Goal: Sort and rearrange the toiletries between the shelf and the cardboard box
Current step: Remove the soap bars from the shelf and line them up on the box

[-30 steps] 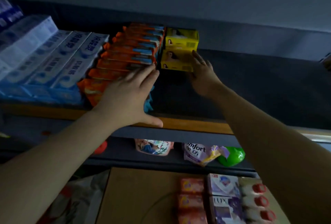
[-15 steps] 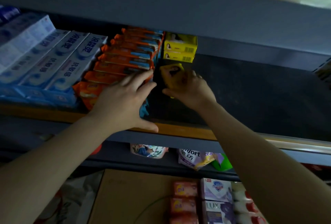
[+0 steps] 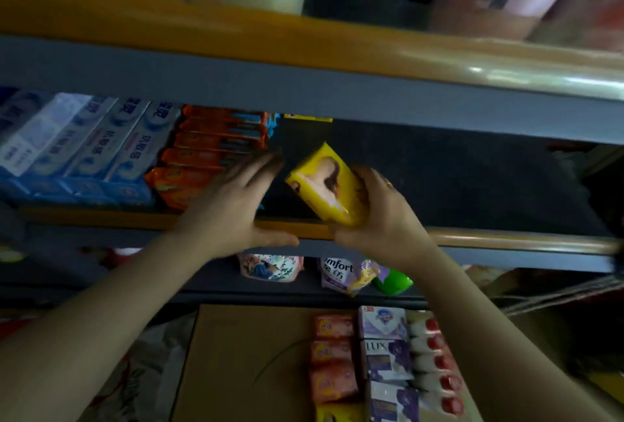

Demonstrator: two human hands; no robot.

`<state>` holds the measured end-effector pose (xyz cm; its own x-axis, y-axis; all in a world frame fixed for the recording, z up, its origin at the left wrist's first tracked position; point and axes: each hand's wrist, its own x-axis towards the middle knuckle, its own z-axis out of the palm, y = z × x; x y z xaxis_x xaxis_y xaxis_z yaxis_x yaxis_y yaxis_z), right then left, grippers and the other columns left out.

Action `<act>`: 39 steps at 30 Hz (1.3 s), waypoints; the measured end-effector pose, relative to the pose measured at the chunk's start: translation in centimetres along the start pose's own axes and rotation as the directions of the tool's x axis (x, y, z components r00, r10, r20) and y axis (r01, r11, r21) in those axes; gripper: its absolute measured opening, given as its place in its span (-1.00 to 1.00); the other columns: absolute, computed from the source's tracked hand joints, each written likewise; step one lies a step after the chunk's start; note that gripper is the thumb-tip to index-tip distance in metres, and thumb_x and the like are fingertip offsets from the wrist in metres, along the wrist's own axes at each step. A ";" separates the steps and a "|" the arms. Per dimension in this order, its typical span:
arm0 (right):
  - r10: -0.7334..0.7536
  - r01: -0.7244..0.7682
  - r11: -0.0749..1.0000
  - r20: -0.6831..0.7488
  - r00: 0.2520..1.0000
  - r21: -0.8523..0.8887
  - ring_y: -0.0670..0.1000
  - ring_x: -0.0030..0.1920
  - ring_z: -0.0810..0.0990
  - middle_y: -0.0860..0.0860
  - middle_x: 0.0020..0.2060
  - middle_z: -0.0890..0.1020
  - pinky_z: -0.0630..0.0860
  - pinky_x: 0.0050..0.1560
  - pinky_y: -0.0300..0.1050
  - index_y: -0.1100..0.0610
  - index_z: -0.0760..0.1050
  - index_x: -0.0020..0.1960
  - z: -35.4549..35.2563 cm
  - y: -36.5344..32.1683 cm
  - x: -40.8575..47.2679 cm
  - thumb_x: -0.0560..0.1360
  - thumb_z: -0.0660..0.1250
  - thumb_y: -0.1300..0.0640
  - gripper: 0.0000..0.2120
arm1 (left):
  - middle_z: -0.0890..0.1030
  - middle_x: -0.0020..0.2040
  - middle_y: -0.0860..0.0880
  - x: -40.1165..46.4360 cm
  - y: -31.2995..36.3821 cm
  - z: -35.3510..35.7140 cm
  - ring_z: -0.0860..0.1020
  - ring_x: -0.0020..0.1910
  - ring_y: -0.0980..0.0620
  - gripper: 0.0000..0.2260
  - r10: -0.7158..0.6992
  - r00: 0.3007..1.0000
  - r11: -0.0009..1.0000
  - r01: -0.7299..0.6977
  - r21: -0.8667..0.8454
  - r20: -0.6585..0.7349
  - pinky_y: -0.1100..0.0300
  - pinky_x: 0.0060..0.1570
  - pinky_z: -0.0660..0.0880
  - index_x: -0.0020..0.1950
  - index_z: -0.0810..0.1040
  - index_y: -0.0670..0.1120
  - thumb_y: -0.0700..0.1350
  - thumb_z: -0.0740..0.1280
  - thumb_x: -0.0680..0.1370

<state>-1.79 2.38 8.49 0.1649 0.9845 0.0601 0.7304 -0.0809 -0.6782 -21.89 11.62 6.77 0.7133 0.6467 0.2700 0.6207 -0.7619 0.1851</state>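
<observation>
I judge I'm mid-transfer: my right hand (image 3: 381, 219) has its fingers clamped round one yellow soap box (image 3: 326, 185), held tilted just off the shelf (image 3: 472, 185) edge. My left hand (image 3: 233, 205), fingers spread apart, rests against the orange packs (image 3: 209, 151), about five stacked. Next it likely goes down into the cardboard box (image 3: 243, 354), beside three orange soaps (image 3: 332, 357) and five red-capped bottles (image 3: 434, 364)

Person, two forearms and hands in view, both arms bare with no sleeve visible up to the frame edge. Left hand (image 3: 233, 205): no ring or watch visible. Right hand (image 3: 378, 215): one gold-coloured ring (image 3: 389, 184) on a finger.
</observation>
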 end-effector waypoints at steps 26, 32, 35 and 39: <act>0.458 -0.522 0.333 0.349 0.818 0.785 0.09 -0.08 0.64 0.18 -0.05 0.67 0.58 0.00 -0.04 0.30 0.54 0.08 1.6 7.8 -15.4 0.34 0.40 0.22 -0.67 | 0.65 -0.10 0.02 -7.0 11.3 8.4 0.62 -0.09 0.05 -0.68 -0.123 0.765 0.029 0.639 -0.768 0.632 0.28 -0.18 0.51 0.05 0.51 -0.06 0.00 0.38 0.33; 0.034 -0.020 0.963 -0.048 0.998 0.268 -0.24 0.03 0.50 -0.17 0.01 0.57 0.44 0.03 -0.35 -0.01 0.53 0.07 2.0 9.2 -17.4 0.30 0.48 0.07 -0.64 | 0.59 0.09 0.17 -8.7 11.5 11.6 0.55 0.13 0.14 -0.58 -0.074 0.887 0.386 0.447 -0.807 0.456 0.12 0.12 0.49 -0.02 0.47 0.27 -0.17 0.49 0.32; -0.214 0.214 0.977 -0.091 0.973 -0.007 -0.03 0.09 0.45 -0.02 0.10 0.51 0.37 0.10 -0.26 0.02 0.48 0.14 2.1 9.2 -18.3 0.36 0.45 0.07 -0.62 | 0.50 0.20 0.33 -9.4 12.6 12.3 0.46 0.27 0.15 -0.42 -0.103 0.959 0.488 0.280 -0.827 0.264 0.09 0.23 0.44 0.07 0.43 0.28 -0.38 0.44 0.37; -0.136 0.130 0.946 -0.001 0.991 0.297 -0.01 0.29 0.39 -0.05 0.31 0.36 0.37 0.24 -0.21 -0.01 0.36 0.28 1.3 10.4 -19.7 0.37 0.43 -0.09 -0.46 | 0.48 0.22 0.33 -9.7 14.0 12.8 0.43 0.30 0.15 -0.40 -0.105 0.961 0.397 0.278 -0.875 0.257 0.18 0.19 0.45 0.04 0.41 0.31 -0.43 0.36 0.40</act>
<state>1.70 -17.62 -0.65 0.0649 0.9862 0.1525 0.5157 0.0977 -0.8512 -15.91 -4.84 -5.39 0.7039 0.7103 -0.0031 0.1596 -0.1539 0.9751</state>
